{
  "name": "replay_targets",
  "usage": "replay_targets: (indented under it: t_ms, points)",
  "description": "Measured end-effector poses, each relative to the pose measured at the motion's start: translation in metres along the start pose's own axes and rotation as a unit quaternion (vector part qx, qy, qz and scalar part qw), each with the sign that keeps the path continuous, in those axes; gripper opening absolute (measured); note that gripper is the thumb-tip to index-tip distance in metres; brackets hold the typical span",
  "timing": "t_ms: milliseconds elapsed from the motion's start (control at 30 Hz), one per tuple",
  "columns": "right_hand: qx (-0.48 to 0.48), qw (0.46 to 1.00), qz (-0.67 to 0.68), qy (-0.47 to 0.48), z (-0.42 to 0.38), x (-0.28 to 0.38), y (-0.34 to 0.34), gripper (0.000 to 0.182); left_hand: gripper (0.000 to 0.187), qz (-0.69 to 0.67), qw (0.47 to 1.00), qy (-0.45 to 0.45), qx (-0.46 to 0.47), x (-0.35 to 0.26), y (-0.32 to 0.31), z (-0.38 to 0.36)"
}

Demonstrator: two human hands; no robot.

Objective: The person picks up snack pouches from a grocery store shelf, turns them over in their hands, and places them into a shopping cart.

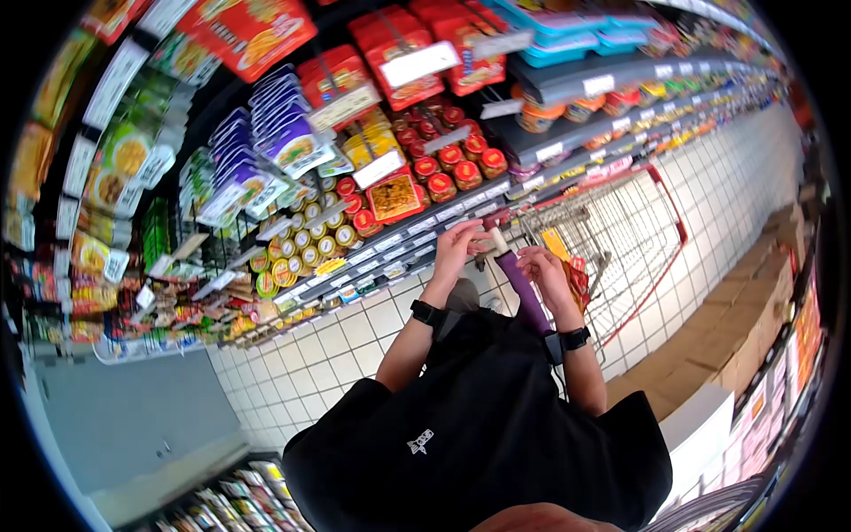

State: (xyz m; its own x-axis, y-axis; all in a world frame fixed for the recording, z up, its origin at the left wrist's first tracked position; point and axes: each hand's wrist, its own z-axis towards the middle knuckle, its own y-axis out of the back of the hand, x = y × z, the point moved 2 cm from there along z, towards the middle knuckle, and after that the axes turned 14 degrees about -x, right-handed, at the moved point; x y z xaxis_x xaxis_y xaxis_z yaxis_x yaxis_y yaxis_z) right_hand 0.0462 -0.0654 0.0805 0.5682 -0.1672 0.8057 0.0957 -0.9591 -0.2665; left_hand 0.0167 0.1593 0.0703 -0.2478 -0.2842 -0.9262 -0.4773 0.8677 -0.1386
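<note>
A shopping cart [628, 259] with a wire basket and red trim stands in front of me. Its purple push bar [525, 291] has a cream-coloured end and runs between my hands. My left hand [457, 252] hovers at the cream end, its fingers stretched out and slightly bent, holding nothing that I can see. On the other side, my right hand [548, 271] is beside the purple part with its fingers curled and the tips close together. Whatever they pinch, if anything, is too small to make out. A red and yellow package [567, 257] shows in the cart, partly behind my right hand.
Shelves hold red-lidded jars [452, 168], gold-lidded jars [310, 244], purple packets [282, 124] and hanging red packs [394, 62]. Cardboard boxes [709, 337] line the right side. Pale tiled floor [341, 341] runs along the shelves; a grey panel [133, 412] stands lower left.
</note>
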Motion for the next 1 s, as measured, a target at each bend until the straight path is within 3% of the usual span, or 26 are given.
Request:
replay_targets:
  t_ms: [433, 567, 633, 833, 1000]
  points:
    - [0.107, 0.986, -0.128, -0.026, 0.082, 0.005, -0.128, 0.021, 0.028, -0.069, 0.982, -0.010, -0.175, -0.014, 0.121, 0.049]
    - [0.122, 0.975, -0.186, 0.000, 0.112, 0.004, -0.165, 0.022, 0.029, -0.071, 0.965, -0.060, -0.244, 0.001, 0.153, 0.086]
    - [0.126, 0.970, -0.207, 0.017, 0.124, 0.005, -0.182, 0.022, 0.034, 0.000, 0.949, -0.134, -0.284, -0.008, 0.164, 0.096]
    - [0.113, 0.968, -0.213, 0.071, 0.163, 0.002, -0.236, 0.023, 0.059, 0.052, 0.955, -0.122, -0.265, -0.039, 0.184, 0.124]
    - [0.091, 0.967, -0.216, 0.104, 0.181, 0.009, -0.275, 0.049, 0.059, 0.181, 0.938, -0.166, -0.246, -0.054, 0.189, 0.138]
